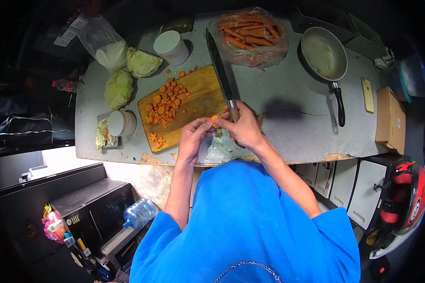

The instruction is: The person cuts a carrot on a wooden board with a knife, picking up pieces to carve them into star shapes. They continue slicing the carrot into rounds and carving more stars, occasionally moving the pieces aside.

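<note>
A grey worktop [288, 122] is seen from above, with a wooden cutting board [200, 101] laid on it. A small carrot piece [214, 118] is pinched between the fingers of the left hand [193, 137] and the right hand [243, 127], just off the board's near corner. A long knife [220, 70] is also gripped in the right hand, its blade pointing away over the board. Chopped carrot [165, 104] is heaped on the board. A bag of carrots [249, 35], a frying pan [325, 54] and cabbage halves [127, 75] are set around it.

Orange carrot pieces [166, 103], pale green cabbage [118, 88], seemingly dark-speckled knife [221, 71].
</note>
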### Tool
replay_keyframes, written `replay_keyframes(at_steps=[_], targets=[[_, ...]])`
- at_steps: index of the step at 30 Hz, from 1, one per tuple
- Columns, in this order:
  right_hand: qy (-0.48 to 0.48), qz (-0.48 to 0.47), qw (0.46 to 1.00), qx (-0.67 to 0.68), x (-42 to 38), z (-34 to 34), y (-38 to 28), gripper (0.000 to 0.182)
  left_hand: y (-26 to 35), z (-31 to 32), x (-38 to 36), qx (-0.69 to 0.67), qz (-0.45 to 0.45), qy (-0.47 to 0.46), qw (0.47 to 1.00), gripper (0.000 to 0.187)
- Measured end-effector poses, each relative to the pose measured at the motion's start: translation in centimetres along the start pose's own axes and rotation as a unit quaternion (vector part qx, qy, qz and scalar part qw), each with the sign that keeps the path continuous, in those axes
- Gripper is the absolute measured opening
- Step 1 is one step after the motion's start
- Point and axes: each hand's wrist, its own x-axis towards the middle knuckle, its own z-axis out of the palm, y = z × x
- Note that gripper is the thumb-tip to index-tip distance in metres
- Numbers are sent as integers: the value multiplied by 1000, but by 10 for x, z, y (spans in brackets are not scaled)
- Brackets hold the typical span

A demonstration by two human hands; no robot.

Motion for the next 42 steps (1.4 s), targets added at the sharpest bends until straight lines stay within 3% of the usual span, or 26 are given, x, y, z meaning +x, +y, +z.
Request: replay_keyframes(at_steps=[5,9,11,15,17,18,19,20,22,23,25,29,32,35,36,37,38,40,42], targets=[[2,-49,999,19,0,0,2,40,-1,5,0,7,14,-18,1000,22],[-18,-6,998,68,-3,-4,-6,41,-2,5,0,-29,-3,-44,999,23],[-29,3,996,84,-3,-7,-7,41,-6,5,-1,-130,-31,-50,990,24],[-26,-4,996,85,-2,-10,-7,43,-2,7,-1,-126,-17,-47,991,24],[-16,-3,997,76,0,-10,-10,43,5,2,2,-18,44,62,997,22],[0,5,999,34,2,-10,-13,45,6,-10,7,106,82,110,985,22],[16,14,1000,-8,4,-8,-15,46,10,-15,9,105,81,112,985,22],[14,15,1000,-8,11,-5,-10,46,13,-19,10,186,98,140,968,23],[12,-60,989,-131,34,5,8,44,13,-25,13,339,142,182,912,25],[7,-60,990,-131,43,11,15,44,12,-27,14,339,141,186,911,25],[25,-67,974,-216,55,24,15,53,12,-27,16,492,121,186,842,26],[21,-63,960,-271,54,24,11,58,4,-28,16,499,180,219,819,27],[59,-139,946,-286,47,4,24,56,4,-21,9,497,216,226,809,29],[100,-125,950,-269,20,-22,21,40,-14,-24,11,481,267,196,812,33],[82,-64,958,-269,6,-32,13,39,-16,-21,13,477,265,201,814,33],[65,-3,961,-268,-8,-39,5,39,-16,-18,16,537,303,196,763,32],[60,-3,960,-272,-22,-44,-3,39,-17,-16,19,594,338,190,705,32],[41,41,957,-284,-49,-49,-13,45,-20,-17,27,592,328,181,714,33],[20,5,948,-317,-74,-56,-8,44,-23,-19,31,590,319,171,721,33]])
